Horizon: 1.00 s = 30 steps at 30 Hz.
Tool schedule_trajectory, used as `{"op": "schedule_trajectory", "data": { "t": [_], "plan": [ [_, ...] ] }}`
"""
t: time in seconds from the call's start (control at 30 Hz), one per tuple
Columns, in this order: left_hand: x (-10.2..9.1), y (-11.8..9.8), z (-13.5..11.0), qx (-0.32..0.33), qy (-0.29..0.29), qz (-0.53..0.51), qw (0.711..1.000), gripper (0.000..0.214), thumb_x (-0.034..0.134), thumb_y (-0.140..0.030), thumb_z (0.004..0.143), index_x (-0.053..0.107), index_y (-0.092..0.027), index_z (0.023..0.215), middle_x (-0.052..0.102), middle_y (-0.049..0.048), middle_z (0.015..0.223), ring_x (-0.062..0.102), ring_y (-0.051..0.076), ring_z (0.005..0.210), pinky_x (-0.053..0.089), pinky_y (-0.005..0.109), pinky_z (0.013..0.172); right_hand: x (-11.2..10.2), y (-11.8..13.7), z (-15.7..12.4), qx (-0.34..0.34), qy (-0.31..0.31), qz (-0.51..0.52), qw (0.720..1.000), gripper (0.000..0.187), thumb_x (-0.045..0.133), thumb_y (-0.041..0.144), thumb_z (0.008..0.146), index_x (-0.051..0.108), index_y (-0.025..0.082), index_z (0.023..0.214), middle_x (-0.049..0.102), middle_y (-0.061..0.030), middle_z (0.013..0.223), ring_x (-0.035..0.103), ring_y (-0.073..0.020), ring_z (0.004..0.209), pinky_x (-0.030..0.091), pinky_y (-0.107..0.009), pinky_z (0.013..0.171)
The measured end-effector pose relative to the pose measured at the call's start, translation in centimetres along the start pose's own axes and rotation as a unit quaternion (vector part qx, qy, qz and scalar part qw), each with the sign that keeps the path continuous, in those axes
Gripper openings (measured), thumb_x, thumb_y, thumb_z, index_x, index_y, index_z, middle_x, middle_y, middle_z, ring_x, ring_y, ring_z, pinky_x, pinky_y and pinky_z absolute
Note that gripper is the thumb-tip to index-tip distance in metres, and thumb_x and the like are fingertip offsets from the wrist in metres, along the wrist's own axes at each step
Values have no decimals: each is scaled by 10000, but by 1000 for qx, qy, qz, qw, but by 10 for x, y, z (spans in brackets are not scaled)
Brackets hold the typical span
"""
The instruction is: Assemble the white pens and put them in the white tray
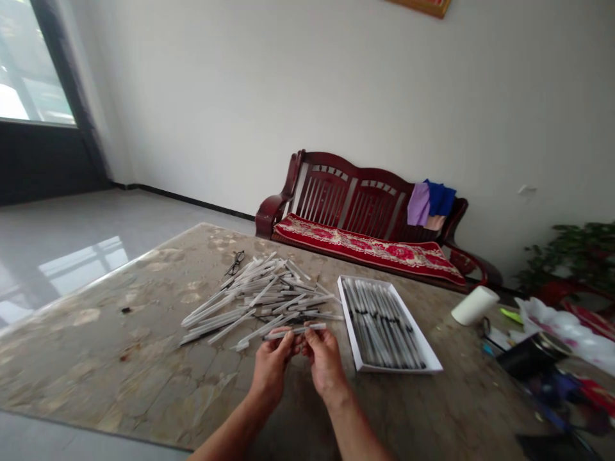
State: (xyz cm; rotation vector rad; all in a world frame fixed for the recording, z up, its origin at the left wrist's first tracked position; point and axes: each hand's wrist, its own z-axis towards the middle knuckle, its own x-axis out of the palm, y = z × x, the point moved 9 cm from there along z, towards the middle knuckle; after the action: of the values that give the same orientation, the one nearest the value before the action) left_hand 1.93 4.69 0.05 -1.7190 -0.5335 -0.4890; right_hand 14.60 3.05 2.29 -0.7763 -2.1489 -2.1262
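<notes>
My left hand (271, 365) and my right hand (323, 358) meet above the stone table (120, 358), each pinching an end of one white pen (298, 330) held level between them. Just beyond my fingers lies a loose pile of several white pens (259, 301). To the right of my hands sits a shallow white box (356, 346), filled with several pens laid in rows.
Black glasses (235, 261) lie behind the pile. At the table's right are a white paper roll (475, 305), a dark round tin (528, 353) and plastic bags (567, 328). A red wooden bench (365, 221) stands by the wall, a potted plant (576, 256) at far right.
</notes>
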Motion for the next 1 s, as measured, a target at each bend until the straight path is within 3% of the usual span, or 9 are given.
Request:
{"op": "schedule_trajectory", "data": {
  "t": [0.1,0.17,0.23,0.37,0.53,0.7,0.8,0.9,1.0],
  "plan": [
    [10,-2,1,16,91,147,985,414,811,-354,567,669,-176,913,735,44,804,682,211,678,530,295,595,-38,25,17,-44,-63,-65,995,378,676,549,730,623,189,833,646,2,692,580,-131,596,434,-220,498],
    [7,-9,4,59,152,300,940,267,729,-322,649,692,-188,877,733,43,786,676,212,693,515,291,616,-83,68,41,-96,-114,-177,973,451,565,611,772,619,193,933,702,-54,880,641,-168,705,469,-241,520],
    [-4,-23,10,121,160,426,882,176,622,-282,735,711,-221,874,731,28,763,667,208,703,508,303,683,-131,117,70,-105,-165,-401,895,504,408,632,829,619,195,967,714,-57,898,653,-164,708,472,-237,534],
    [-18,-39,19,179,166,543,803,179,561,-300,794,717,-268,876,743,20,867,676,222,796,496,293,734,-214,187,127,-78,-213,-537,812,399,466,529,817,652,181,755,698,-71,725,632,-193,707,397,-238,547],
    [-17,-40,21,178,158,583,777,169,551,-312,818,716,-279,839,742,7,852,680,220,812,480,272,728,-256,185,163,-19,-217,-671,709,239,542,326,792,667,195,637,715,-99,749,642,-217,776,358,-265,617],
    [-19,-39,22,173,147,567,792,182,537,-314,835,714,-274,854,741,13,870,673,215,824,469,266,750,-265,161,173,4,-181,-740,648,183,596,278,788,715,186,683,732,-143,820,677,-262,816,382,-294,636],
    [-21,-40,22,169,140,558,800,195,532,-330,843,715,-262,849,739,25,872,668,225,829,466,283,760,-254,160,171,-5,-167,-758,631,185,582,257,807,739,168,767,734,-165,852,685,-281,833,406,-308,649],
    [-21,-43,23,168,130,547,809,196,535,-324,836,718,-254,846,736,35,876,667,235,833,463,299,765,-208,153,160,-55,-134,-758,636,253,502,253,865,726,206,975,730,-116,1007,670,-240,936,436,-291,726],
    [-22,-47,23,173,118,541,815,197,532,-299,826,721,-244,837,731,47,887,665,240,838,459,303,762,-122,124,137,-156,-4,-733,663,240,493,248,882,715,252,973,728,-34,1019,657,-178,962,445,-244,801]
  ]
}}
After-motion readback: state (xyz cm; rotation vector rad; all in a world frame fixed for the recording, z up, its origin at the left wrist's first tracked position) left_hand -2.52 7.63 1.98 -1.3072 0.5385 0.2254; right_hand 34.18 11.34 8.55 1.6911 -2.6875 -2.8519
